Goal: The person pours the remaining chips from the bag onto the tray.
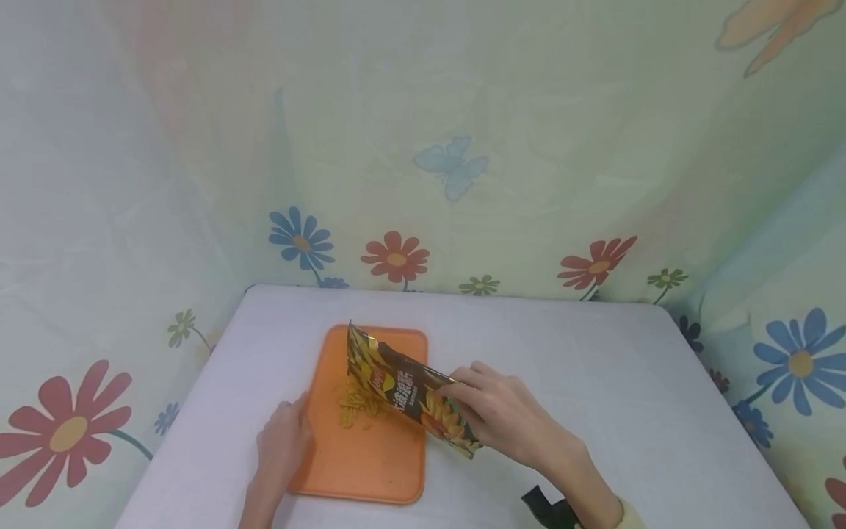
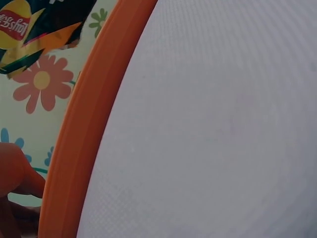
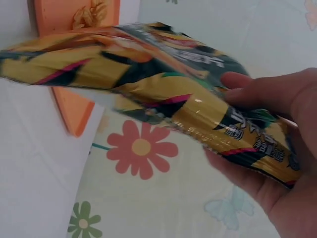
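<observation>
My right hand [image 1: 505, 411] grips a chip bag [image 1: 413, 393] by its near right end. The bag, dark and yellow with a Lay's logo, slants over an orange tray [image 1: 370, 470], its far left end raised. Beside and partly behind it, a small heap of yellow chips [image 1: 357, 402] lies on the tray. In the right wrist view the thumb presses on top of the crinkled bag [image 3: 148, 94] and the fingers curl underneath. My left hand [image 1: 284, 435] holds the tray's left edge. The left wrist view has its fingers [image 2: 17, 171] at the orange rim [image 2: 89, 119].
A white cloth-covered table [image 1: 568, 367] lies under the tray. Near its front edge, by the right forearm, is a black strip [image 1: 551, 508]. A floral backdrop [image 1: 456, 220] stands behind the table and on both sides.
</observation>
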`<act>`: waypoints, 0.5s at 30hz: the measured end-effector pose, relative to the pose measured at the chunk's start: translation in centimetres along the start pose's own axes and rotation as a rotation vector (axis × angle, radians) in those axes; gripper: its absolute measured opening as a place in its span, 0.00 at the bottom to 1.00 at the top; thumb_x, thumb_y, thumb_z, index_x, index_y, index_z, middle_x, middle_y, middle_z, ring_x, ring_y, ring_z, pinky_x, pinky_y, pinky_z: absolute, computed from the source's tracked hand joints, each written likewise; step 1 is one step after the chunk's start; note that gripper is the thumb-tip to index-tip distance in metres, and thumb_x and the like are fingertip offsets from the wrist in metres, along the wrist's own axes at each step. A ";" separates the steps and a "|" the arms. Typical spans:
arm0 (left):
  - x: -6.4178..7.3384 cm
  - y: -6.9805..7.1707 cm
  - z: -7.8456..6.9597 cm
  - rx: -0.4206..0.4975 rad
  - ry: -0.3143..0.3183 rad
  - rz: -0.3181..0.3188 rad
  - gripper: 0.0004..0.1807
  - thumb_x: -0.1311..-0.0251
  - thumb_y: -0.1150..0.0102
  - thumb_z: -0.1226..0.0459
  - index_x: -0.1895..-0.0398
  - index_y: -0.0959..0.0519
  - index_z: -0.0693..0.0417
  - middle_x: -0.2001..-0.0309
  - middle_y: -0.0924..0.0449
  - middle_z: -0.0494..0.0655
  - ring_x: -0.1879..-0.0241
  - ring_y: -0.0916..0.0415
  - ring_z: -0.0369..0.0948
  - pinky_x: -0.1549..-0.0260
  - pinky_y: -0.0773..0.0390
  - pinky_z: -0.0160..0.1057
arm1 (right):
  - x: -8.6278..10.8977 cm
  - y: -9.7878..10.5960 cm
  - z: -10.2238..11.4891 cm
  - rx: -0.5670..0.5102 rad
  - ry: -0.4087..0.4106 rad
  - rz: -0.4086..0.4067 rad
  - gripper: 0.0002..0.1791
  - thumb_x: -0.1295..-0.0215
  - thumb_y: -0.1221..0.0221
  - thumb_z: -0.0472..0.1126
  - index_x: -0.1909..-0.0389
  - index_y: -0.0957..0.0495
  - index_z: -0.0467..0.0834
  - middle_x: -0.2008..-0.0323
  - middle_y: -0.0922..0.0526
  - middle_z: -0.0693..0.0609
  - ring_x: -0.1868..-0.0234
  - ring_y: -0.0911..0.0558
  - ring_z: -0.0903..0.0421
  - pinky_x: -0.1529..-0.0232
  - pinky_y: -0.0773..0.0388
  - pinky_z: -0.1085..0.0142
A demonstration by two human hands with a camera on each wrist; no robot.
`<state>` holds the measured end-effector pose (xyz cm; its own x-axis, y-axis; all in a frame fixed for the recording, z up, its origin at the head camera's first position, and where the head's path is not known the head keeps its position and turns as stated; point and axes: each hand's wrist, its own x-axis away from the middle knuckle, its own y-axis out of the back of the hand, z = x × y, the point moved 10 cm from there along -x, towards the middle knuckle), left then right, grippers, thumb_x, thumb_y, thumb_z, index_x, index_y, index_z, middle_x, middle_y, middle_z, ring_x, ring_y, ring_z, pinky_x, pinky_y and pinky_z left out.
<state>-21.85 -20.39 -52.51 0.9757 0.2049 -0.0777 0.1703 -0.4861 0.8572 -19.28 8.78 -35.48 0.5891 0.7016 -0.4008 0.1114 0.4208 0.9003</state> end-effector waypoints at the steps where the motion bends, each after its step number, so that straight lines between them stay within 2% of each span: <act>1: 0.0 0.0 0.0 0.004 -0.002 0.001 0.22 0.31 0.50 0.72 0.35 0.23 0.66 0.72 0.25 0.54 0.79 0.36 0.42 0.83 0.33 0.40 | 0.0 0.0 0.0 -0.002 0.002 0.001 0.15 0.44 0.28 0.29 0.57 0.12 0.46 0.64 0.16 0.57 0.66 0.26 0.62 0.75 0.30 0.79; 15: 0.2 -0.1 -0.1 0.019 -0.011 0.011 0.23 0.31 0.50 0.72 0.34 0.24 0.67 0.72 0.27 0.52 0.79 0.37 0.41 0.83 0.35 0.39 | 0.2 0.2 0.3 -0.005 -0.010 0.020 0.14 0.42 0.29 0.29 0.56 0.12 0.45 0.63 0.16 0.57 0.67 0.26 0.63 0.75 0.30 0.79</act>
<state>-21.72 -20.20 -52.54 0.9790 0.1900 -0.0736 0.1616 -0.5045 0.8482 -18.94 8.83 -35.29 0.5993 0.7042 -0.3808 0.0951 0.4096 0.9073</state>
